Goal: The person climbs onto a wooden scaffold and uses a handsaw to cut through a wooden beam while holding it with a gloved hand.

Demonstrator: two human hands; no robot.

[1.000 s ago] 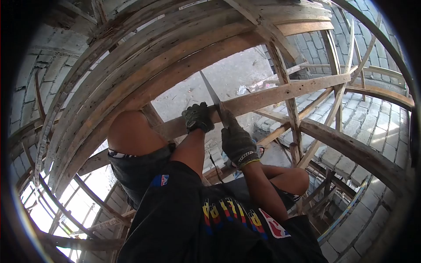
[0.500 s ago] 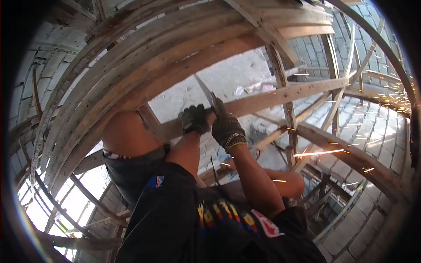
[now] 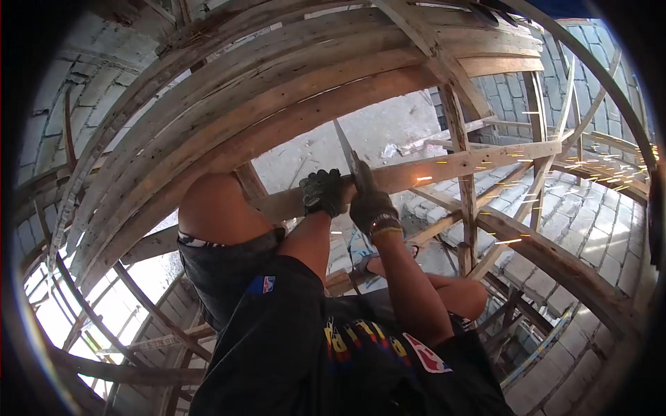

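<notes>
A handsaw lies across a wooden beam, its narrow blade pointing up and away. My right hand, in a dark glove with a knit cuff, is wrapped round the saw's handle just on the near side of the beam. Close to its left, my left hand, also gloved, grips the same beam with fingers bent over it. The blade meets the beam between the two hands.
Several long planks run above the beam. Wooden posts and a thick diagonal timber stand at the right, before a block wall. Orange sparks fly at the right. My bare knee is near the beam's left part.
The right hand and saw have drawn back toward me along the cut. The whole view has shifted, so the scene sits slightly right and lower. Sparks now show nearer the beam.
</notes>
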